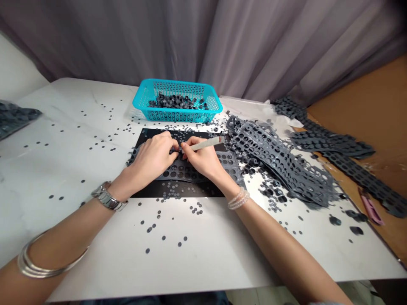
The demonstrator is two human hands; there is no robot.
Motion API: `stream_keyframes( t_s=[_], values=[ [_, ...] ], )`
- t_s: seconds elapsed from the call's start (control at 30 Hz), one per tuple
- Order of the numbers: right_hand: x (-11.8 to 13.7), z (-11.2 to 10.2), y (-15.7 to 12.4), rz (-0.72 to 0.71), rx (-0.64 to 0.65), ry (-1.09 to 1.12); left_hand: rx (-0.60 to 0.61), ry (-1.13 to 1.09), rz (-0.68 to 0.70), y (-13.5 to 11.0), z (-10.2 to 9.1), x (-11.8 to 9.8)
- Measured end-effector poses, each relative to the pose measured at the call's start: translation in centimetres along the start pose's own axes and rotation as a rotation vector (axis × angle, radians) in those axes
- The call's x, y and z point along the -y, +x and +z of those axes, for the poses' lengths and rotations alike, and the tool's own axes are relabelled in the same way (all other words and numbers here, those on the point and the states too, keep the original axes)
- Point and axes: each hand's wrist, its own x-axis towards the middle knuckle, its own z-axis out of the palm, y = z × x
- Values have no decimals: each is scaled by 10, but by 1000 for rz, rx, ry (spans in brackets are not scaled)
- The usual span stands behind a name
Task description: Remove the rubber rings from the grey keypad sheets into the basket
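Observation:
A dark grey rubber sheet with rows of round holes [227, 161] lies across a black mat [203, 191]. My left hand [155, 154] rests over the sheet's left part, its fingers curled down and its thumb and fingertips pinching at the far edge. What those fingertips hold is hidden. Close beside it, my right hand [202, 159] grips a slim whitish pen-like tool [208, 143] like a pencil. Its working tip points down between the two hands and cannot be made out.
Behind the mat stands a turquoise basket [152, 115] with small black rubber pieces [174, 101]. Stacked perforated sheets [270, 152] lie to the right, with loose pieces around them. Small grey discs [163, 238] are scattered about. A pink-handled cutter [372, 209] lies far right.

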Motion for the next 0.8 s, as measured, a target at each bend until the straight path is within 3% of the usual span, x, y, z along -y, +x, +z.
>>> stream_keyframes(
  t_s=[0.13,0.23,0.43,0.6,0.8],
  values=[
    [0,2,4,2,-36,-78,51,69,69,-2,-4,-1],
    [-2,3,4,14,-42,-65,15,-38,45,-7,-17,0],
    [-5,3,2,56,-22,85,-74,-760,-542,-13,-36,9],
    [-8,-2,-2,133,-99,280,74,-1354,-726,-10,-35,18],
    [-8,-8,-5,175,-169,409,139,-1609,-876,-9,-33,11]
  ],
)
